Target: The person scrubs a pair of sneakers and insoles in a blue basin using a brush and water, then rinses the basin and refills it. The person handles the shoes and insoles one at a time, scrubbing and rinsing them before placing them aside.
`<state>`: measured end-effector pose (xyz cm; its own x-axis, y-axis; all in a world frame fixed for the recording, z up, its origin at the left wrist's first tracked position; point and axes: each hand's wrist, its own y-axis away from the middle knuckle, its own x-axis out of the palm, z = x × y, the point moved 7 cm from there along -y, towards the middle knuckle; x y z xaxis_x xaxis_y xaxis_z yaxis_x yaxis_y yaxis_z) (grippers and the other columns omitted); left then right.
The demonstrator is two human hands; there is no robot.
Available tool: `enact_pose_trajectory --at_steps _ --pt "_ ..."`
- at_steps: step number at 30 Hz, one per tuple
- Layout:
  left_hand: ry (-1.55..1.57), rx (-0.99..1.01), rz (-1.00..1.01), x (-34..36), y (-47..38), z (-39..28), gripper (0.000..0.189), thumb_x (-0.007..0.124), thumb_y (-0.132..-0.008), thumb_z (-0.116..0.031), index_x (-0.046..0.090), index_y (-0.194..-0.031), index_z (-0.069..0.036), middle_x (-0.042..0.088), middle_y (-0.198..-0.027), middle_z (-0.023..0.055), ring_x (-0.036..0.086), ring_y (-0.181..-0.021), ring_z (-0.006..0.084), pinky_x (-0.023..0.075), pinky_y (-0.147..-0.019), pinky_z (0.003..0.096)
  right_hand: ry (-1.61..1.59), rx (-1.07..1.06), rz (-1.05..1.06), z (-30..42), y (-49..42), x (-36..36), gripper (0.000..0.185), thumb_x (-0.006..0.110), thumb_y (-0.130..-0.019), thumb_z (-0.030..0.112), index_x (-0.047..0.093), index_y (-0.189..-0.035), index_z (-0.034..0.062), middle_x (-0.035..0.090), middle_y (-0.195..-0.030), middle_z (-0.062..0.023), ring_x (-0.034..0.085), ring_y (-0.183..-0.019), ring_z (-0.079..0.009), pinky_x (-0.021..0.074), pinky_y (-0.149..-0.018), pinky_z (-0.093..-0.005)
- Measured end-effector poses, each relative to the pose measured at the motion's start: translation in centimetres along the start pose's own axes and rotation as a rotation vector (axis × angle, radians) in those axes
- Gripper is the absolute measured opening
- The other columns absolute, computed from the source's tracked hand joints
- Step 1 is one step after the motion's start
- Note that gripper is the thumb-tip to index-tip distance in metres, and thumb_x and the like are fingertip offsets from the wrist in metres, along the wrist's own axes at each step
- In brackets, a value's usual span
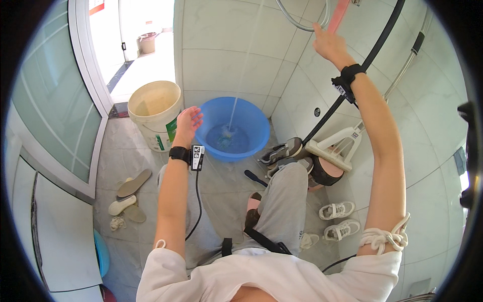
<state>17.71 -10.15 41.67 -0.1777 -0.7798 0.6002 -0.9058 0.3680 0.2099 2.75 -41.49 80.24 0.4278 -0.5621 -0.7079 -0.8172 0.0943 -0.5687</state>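
Observation:
My left hand [189, 121] is empty, its fingers loosely spread at the left rim of a blue plastic basin [252, 113]. A thin stream of water [241, 79] falls from above the view into the basin and splashes in shallow water. My right hand [331, 45] is raised by the tiled wall at the top right. It meets the bottom of a silver shower hose [298, 25] and the lower end of a pink strip [339, 15]. Whether its fingers close on either one is unclear. The water's outlet is out of view.
Left of the basin stands a cream plastic bucket [145, 122]. Insoles [136, 183] lie on the floor at left, grey sneakers [281, 151] and white sneakers [341, 230] at right. A sponge mop [332, 149] and a black pipe [336, 105] lean along the right wall. A dark-handled brush [254, 177] lies near my knee.

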Motion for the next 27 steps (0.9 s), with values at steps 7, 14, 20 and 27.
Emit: enact_pose_trajectory --at_steps 7,14,20,27 --pt "0.042 -0.034 0.039 -0.4 -1.1 0.9 0.032 0.044 -0.094 -0.021 0.05 -0.119 -0.002 0.058 -0.111 0.008 0.057 -0.097 0.0224 0.0472 -0.082 0.0377 -0.01 0.069 -0.005 -1.7 1.0 0.3 0.048 0.046 -0.084 0.025 0.037 -0.13 0.0137 0.065 -0.091 -0.0187 0.063 -0.083 -0.0378 0.0495 -0.07 -0.0495" --pt "0.081 -0.037 0.018 -0.5 -1.1 0.7 0.029 0.049 -0.09 -0.017 0.052 -0.115 -0.002 0.059 -0.11 0.01 0.057 -0.095 0.0239 0.0468 -0.081 0.0389 -0.092 0.226 0.129 -2.1 1.9 0.6 0.037 0.051 -0.079 0.014 0.048 -0.113 -0.0004 0.06 -0.101 -0.0248 0.06 -0.092 -0.0395 0.049 -0.075 -0.0487" --pt "0.103 -0.044 -0.004 -0.1 -0.6 0.4 0.027 0.052 -0.089 -0.015 0.053 -0.112 -0.002 0.06 -0.106 0.0112 0.058 -0.092 0.0251 0.0467 -0.079 0.0398 -0.042 0.038 -0.092 -0.6 1.3 1.3 0.043 0.051 -0.081 0.02 0.044 -0.119 0.0021 0.062 -0.099 -0.023 0.062 -0.085 -0.0384 0.05 -0.07 -0.0489" --pt "0.094 -0.051 -0.021 0.1 -0.5 0.3 0.028 0.05 -0.09 -0.016 0.052 -0.114 -0.001 0.06 -0.106 0.0109 0.058 -0.092 0.025 0.0464 -0.079 0.0395 -0.041 0.073 -0.159 -0.4 0.8 3.4 0.057 0.052 -0.08 0.021 0.038 -0.133 0.0033 0.063 -0.098 -0.0205 0.063 -0.082 -0.0373 0.051 -0.067 -0.0474"
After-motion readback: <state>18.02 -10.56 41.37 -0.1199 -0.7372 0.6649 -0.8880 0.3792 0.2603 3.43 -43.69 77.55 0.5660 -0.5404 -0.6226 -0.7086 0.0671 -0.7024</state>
